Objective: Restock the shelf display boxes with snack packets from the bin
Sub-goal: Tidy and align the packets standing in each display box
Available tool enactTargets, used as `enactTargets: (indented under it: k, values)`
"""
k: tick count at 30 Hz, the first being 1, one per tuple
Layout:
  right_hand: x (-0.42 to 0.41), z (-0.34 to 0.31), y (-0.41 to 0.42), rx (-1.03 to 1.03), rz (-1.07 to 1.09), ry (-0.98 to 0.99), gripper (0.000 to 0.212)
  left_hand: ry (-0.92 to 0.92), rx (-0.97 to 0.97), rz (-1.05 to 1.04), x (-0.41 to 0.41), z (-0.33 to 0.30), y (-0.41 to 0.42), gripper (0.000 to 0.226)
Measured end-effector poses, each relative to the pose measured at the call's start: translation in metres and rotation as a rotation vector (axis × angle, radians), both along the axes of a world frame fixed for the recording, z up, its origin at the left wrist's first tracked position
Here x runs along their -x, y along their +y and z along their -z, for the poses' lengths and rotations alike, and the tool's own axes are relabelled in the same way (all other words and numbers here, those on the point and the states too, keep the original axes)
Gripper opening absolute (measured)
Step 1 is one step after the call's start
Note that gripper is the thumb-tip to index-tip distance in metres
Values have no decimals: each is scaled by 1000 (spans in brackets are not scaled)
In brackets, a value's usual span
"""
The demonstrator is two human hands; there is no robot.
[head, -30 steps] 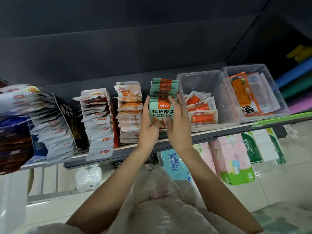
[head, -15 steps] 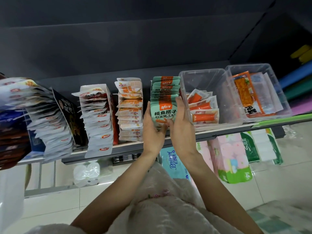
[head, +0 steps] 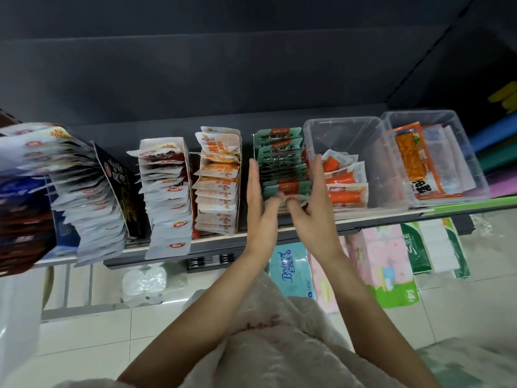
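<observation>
A row of green snack packets stands in its display box on the shelf, at the middle. My left hand lies flat against the row's left side with straight fingers. Flat against the right side is my right hand. Both thumbs touch the front packet low down. Neither hand grips a packet. Left of the green row stand a box of orange-and-white packets and a box of white packets with red logos.
A clear bin right of my hands holds orange stick packets. A second clear bin holds larger orange packets. Fanned silver packets fill the shelf's left end. Tissue packs stand on the floor below.
My hands held a stack of green packets at the box front; now the packets sit in the row and both hands have opened flat along its sides. The view moved closer.
</observation>
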State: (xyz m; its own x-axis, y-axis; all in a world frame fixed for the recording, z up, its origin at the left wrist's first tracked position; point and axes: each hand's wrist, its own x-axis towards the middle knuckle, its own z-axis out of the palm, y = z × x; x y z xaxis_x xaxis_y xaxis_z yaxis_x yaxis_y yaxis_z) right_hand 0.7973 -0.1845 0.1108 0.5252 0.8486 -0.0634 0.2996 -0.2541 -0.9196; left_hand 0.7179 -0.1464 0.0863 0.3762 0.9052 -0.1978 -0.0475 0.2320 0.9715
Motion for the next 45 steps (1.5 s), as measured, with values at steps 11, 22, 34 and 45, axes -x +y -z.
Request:
enactTargets:
  k: [11,22,34,45]
  values:
    - [-25,-7,18,48,-99,272,68,-99,99,22,-4,-4,15,64]
    - [-70,-23,62,269,-348,-390,75,25,151,5,-21,-12,52,61]
    - [-114,-37,103,230,-682,-487,72,42,134,11,-25,-18,58,63]
    - [-110,-39,124,353,-984,-923,48,78,108,15,-24,-24,54,61]
